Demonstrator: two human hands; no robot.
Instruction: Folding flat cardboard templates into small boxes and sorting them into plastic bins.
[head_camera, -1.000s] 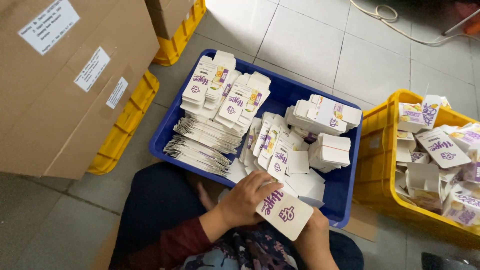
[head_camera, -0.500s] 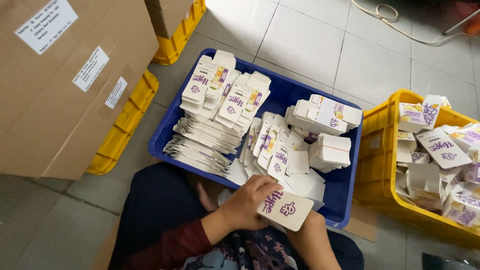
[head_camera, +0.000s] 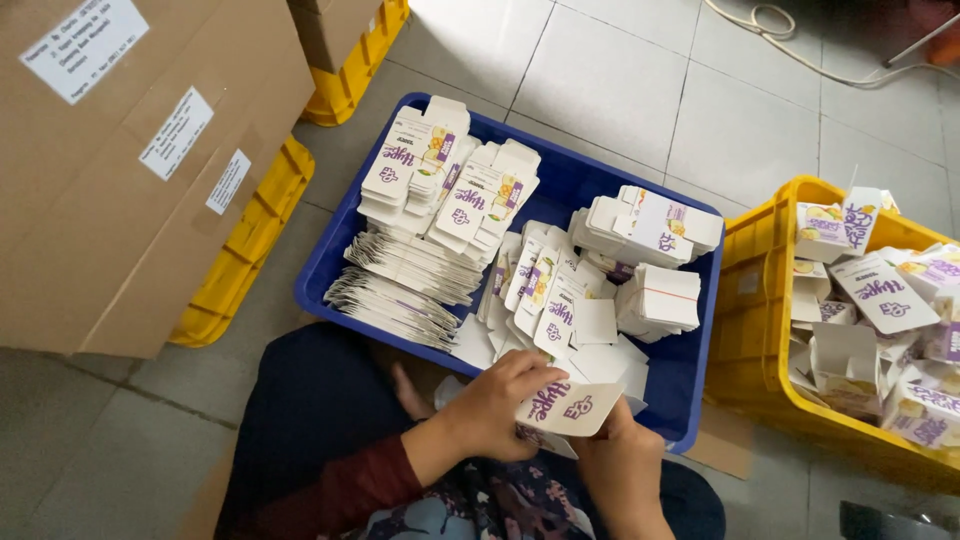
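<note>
Left grip: the left hand (head_camera: 495, 410) pinches the small white carton (head_camera: 568, 408) along its near-left edge, fingers curled over the top face, thumb hidden beneath.
Right grip: the right hand (head_camera: 625, 465) clasps the same carton from below and to the right; only the back of the hand and wrist show, so the fingertips cannot be seen.
Held piece: the carton, white with purple lettering, sits between the two grips, above the lap and just in front of the near rim of the blue crate (head_camera: 340, 255).
Change: against the earlier views the carton lies flatter and lower, its printed face turned more upward, and the left fingers have closed further over its edge; both hands have stayed in the same place above the lap. That reads as a fold or a tuck in hand, not a pick or a drop.
Just beyond the grip: loose flat blanks (head_camera: 560, 310) lean in the crate's middle.
Further, left of the grip: fanned stacks of flat blanks (head_camera: 410, 265) and upright bundles (head_camera: 440, 170).
Further, right of the grip: banded white bundles (head_camera: 660, 300) in the crate's right end.
Far right: a yellow crate (head_camera: 760, 330) heaped with formed cartons (head_camera: 880, 290).
Far left: large brown shipping boxes (head_camera: 130, 150) resting on yellow crates (head_camera: 240, 270), on the tiled floor (head_camera: 620, 80).
</note>
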